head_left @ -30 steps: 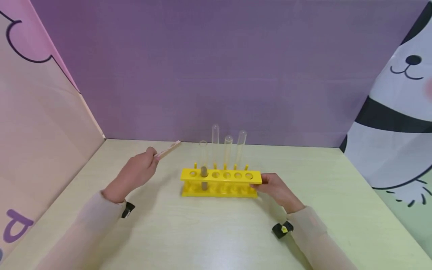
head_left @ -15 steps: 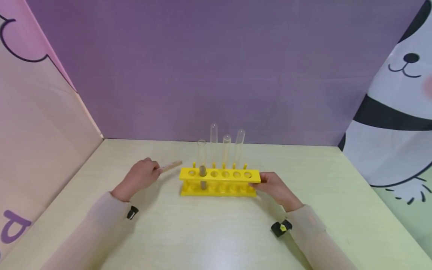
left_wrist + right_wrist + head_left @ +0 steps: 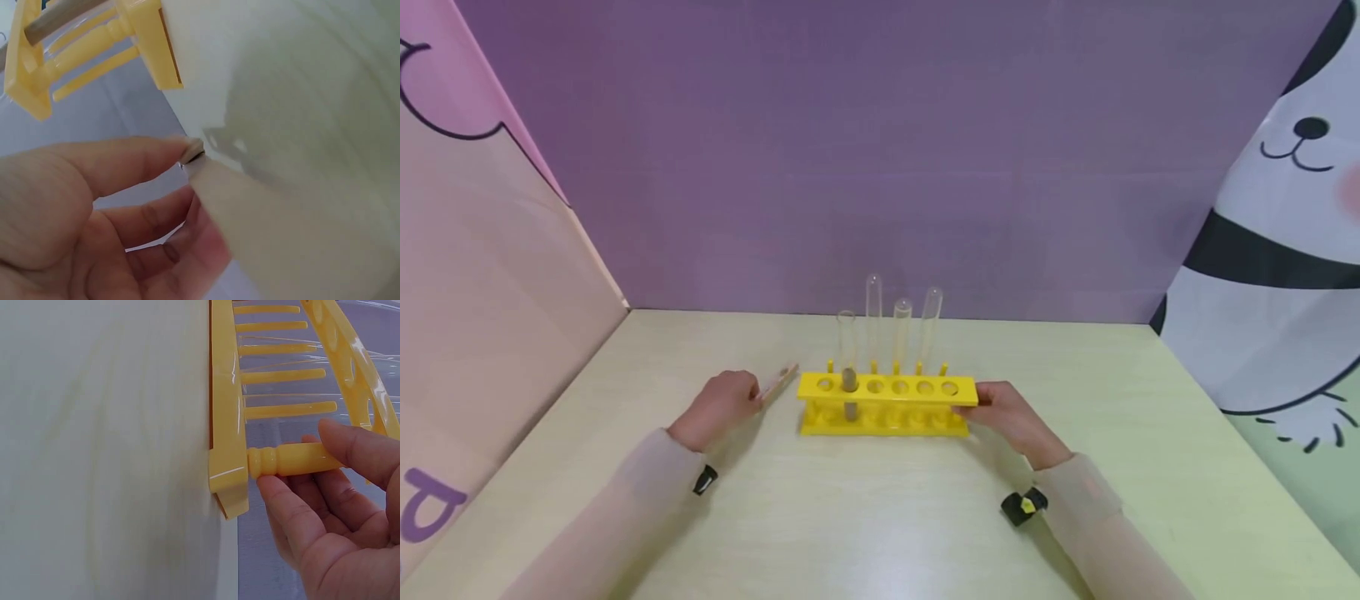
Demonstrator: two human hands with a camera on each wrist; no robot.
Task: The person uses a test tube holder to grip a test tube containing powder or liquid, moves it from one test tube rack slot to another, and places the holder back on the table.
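My left hand pinches a slim wooden test tube clamp, which slants away from me toward the rack's left end. In the left wrist view only the clamp's small wooden end shows between thumb and fingertips. The yellow test tube rack stands on the table, its right end post pinched by my right hand. One upright glass test tube with a grey-brown lower part sits in the second hole from the left. Three more glass tubes stand upside down on the back pegs.
The pale table meets a purple backdrop just behind the tubes. A beige panel rises at the left and a panda-printed panel at the right. Black wrist cameras hang below both cuffs.
My left hand has come down and to the right, bringing the clamp lower and closer to the rack's left end. My right hand and the rack stay in place.
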